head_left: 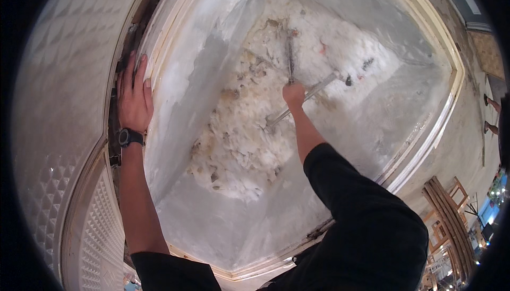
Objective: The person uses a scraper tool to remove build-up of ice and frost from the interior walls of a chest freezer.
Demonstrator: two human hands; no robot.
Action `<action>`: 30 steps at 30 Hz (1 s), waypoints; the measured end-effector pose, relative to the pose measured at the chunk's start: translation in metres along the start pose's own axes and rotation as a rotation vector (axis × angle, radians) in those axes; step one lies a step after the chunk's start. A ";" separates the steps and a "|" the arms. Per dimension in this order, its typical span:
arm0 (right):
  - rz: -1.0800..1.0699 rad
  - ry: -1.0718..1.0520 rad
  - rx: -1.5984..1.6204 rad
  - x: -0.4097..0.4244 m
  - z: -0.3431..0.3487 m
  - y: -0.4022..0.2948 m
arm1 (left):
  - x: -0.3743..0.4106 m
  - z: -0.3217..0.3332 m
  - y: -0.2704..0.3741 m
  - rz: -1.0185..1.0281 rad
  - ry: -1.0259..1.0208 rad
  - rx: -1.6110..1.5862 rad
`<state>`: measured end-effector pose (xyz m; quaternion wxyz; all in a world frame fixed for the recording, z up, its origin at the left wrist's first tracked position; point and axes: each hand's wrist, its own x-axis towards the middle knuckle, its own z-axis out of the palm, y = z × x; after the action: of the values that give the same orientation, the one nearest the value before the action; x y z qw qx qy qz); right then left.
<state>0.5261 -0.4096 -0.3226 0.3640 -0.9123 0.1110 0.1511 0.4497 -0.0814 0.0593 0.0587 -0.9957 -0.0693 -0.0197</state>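
Observation:
Below me is a chest freezer with thick white frost on its inner wall (207,72). Loose ice and frost (247,131), stained brown in places, cover its floor, with dark and reddish bits among them. My right hand (294,95) is down inside, closed around a narrow metal tool (290,54) whose far end reaches the ice. Behind my right wrist a straight metal bar (318,88) lies across the ice; whether it joins the tool I cannot tell. My left hand (135,96), wearing a black watch (129,137), rests flat on the freezer's left rim, holding nothing.
A raised freezer lid (75,72) with a diamond-patterned inner face stands along the left. To the right lies a concrete floor (458,139), where brown poles (450,223) and wooden furniture stand. Another person's legs (493,117) show at the right edge.

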 end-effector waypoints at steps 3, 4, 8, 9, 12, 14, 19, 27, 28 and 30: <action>0.004 -0.009 -0.067 -0.004 0.013 -0.014 | -0.005 -0.002 -0.003 -0.006 -0.009 0.035; -0.031 0.005 -0.030 -0.008 0.006 -0.032 | -0.008 -0.002 -0.003 -0.015 -0.009 0.036; -0.087 -0.090 0.305 -0.013 -0.048 -0.103 | -0.016 -0.003 -0.007 -0.020 -0.015 0.025; -0.086 -0.098 0.294 -0.011 -0.052 -0.098 | -0.013 -0.006 -0.008 -0.013 -0.011 0.019; 0.132 -0.171 -0.007 0.000 -0.020 -0.020 | -0.002 -0.001 0.000 0.002 -0.029 0.052; 0.245 -0.233 -0.125 -0.008 0.000 -0.004 | -0.006 -0.006 -0.004 -0.002 -0.032 0.047; 0.311 -0.261 -0.078 -0.032 -0.003 -0.003 | -0.007 -0.004 -0.004 -0.026 -0.038 0.043; 0.084 -0.416 -0.160 -0.024 -0.018 -0.049 | -0.013 -0.003 -0.006 -0.029 -0.046 0.051; 0.100 -0.351 -0.130 -0.016 -0.015 -0.055 | -0.012 -0.003 -0.005 -0.025 -0.041 0.052; 0.124 -0.316 -0.107 0.010 -0.008 -0.069 | -0.011 -0.006 -0.006 -0.017 -0.035 0.061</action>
<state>0.5587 -0.3670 -0.2770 0.3178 -0.8867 0.1003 0.3205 0.4377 -0.0780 0.0651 0.0874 -0.9930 -0.0793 -0.0009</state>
